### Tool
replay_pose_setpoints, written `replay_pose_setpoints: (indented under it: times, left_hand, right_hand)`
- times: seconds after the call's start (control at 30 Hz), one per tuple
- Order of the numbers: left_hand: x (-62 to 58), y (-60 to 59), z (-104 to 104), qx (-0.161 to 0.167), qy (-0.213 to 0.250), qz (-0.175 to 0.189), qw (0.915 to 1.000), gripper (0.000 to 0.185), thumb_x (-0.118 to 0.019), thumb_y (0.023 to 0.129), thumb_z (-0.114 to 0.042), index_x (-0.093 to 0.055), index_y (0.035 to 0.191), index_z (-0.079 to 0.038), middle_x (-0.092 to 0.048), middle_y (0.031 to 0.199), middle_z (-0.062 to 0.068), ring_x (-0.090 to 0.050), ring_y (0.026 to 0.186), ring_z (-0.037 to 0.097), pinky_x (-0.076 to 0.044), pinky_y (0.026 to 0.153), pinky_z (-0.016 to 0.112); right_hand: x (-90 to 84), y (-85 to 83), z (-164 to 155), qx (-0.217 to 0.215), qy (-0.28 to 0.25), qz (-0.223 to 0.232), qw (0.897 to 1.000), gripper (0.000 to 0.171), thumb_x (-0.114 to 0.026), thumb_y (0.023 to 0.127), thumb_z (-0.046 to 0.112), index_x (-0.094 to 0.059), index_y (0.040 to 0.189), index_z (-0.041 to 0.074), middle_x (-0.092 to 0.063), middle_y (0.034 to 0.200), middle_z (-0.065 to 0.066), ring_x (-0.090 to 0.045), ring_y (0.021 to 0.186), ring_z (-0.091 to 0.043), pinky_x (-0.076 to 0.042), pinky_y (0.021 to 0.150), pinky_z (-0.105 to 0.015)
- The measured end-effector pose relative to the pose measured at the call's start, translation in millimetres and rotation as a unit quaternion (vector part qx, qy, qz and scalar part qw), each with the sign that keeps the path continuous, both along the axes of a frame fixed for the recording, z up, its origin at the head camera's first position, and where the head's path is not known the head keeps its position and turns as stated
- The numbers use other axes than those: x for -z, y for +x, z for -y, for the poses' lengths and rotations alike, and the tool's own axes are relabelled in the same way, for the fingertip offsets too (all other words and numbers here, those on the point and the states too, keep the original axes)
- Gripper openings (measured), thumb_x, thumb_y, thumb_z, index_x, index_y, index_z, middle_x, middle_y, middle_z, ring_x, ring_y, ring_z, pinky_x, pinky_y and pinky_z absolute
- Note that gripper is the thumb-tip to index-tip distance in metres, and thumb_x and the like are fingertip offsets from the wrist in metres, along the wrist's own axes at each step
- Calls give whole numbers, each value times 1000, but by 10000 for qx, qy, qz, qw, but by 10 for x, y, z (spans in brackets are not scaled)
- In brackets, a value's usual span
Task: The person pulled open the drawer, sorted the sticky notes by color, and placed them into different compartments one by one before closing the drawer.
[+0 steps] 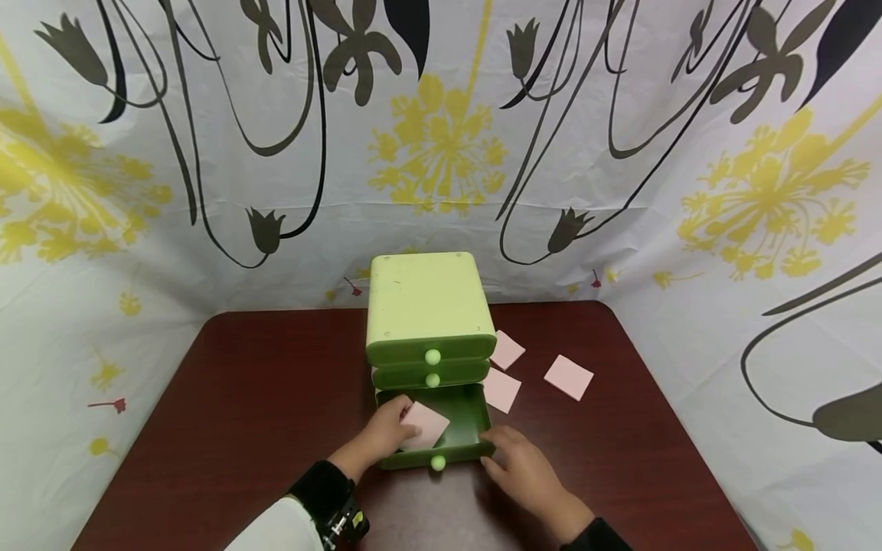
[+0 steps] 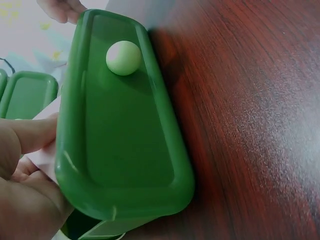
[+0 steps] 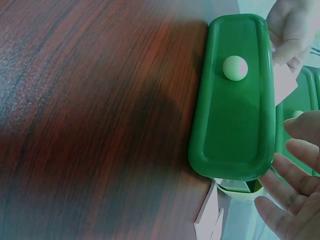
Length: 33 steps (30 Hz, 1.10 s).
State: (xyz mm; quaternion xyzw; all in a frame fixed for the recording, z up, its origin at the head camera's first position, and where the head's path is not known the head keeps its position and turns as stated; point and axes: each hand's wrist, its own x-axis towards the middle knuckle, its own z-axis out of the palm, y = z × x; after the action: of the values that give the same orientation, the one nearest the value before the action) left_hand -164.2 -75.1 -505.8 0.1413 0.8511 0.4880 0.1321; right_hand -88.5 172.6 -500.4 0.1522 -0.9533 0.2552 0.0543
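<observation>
A small green drawer cabinet (image 1: 430, 298) stands on the table with its bottom drawer (image 1: 468, 413) pulled out. Over that drawer's left side, my left hand (image 1: 387, 432) pinches a pale pink square card (image 1: 429, 425) between thumb and fingers. The left wrist view shows the drawer front (image 2: 125, 130) with its round light-green knob (image 2: 123, 58), the card partly hidden behind it. My right hand (image 1: 520, 467) is at the drawer's front right corner, fingers loosely spread and fingertips right at the edge. In the right wrist view nothing lies between the fingers (image 3: 285, 192).
Several more pink cards lie on the table right of the cabinet, one card (image 1: 568, 377) apart from the others. The upper two drawers (image 1: 432, 350) are pushed in. A patterned cloth (image 1: 441, 153) hangs behind the dark red table (image 1: 289, 398) and along its sides.
</observation>
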Motion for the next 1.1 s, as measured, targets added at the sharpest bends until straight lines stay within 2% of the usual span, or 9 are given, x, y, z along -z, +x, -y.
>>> replay_pose_setpoints:
  times: [0.33, 0.47, 0.6, 0.73, 0.87, 1.1]
  left_hand:
    - [69, -53, -42, -78, -24, 284, 9996, 19, -66, 86, 4, -49, 93, -1, -48, 78, 6, -44, 67, 18, -38, 58, 29]
    - [103, -72, -56, -201, -91, 162, 9996, 18, -66, 86, 5, -50, 94, 1, -50, 77, 7, -45, 66, 18, -39, 58, 29]
    - [122, -79, -74, -360, -373, -87, 9986, 20, -67, 84, 5, -53, 98, 3, -56, 81, 9, -50, 68, 18, -43, 58, 29]
    - [130, -82, -94, -499, -705, -283, 9959, 26, -67, 84, 5, -56, 107, 7, -61, 96, 18, -55, 77, 23, -49, 66, 35]
    - [129, -77, -113, -513, -1032, -364, 9927, 35, -65, 85, 5, -54, 118, 10, -57, 112, 24, -58, 94, 32, -51, 76, 42]
    - [141, -74, -133, -555, -1362, -545, 9876, 36, -66, 85, 4, -56, 119, 9, -56, 113, 24, -56, 105, 37, -51, 82, 45]
  right_hand:
    - [22, -12, -18, -53, -32, -11, 10000, 31, -72, 84, 12, -66, 114, 6, -64, 111, -3, -62, 101, -17, -54, 81, -36]
    - [30, -8, -26, -49, -55, -88, 9999, 31, -72, 84, 12, -66, 114, 7, -64, 110, -2, -62, 102, -17, -54, 82, -37]
    - [39, -7, -30, -25, -67, -143, 9999, 31, -72, 83, 12, -67, 113, 7, -64, 109, -1, -62, 102, -17, -54, 83, -37]
    - [44, -7, -35, -20, -68, -167, 9998, 31, -73, 83, 12, -67, 113, 7, -64, 109, -1, -62, 102, -16, -54, 82, -37]
    - [46, -9, -38, -26, -101, -167, 9998, 30, -73, 83, 11, -67, 112, 8, -64, 108, 0, -62, 102, -15, -54, 82, -37]
    - [36, -6, -38, -7, -93, -140, 9999, 29, -73, 83, 12, -67, 112, 8, -64, 109, 0, -62, 103, -16, -54, 83, -37]
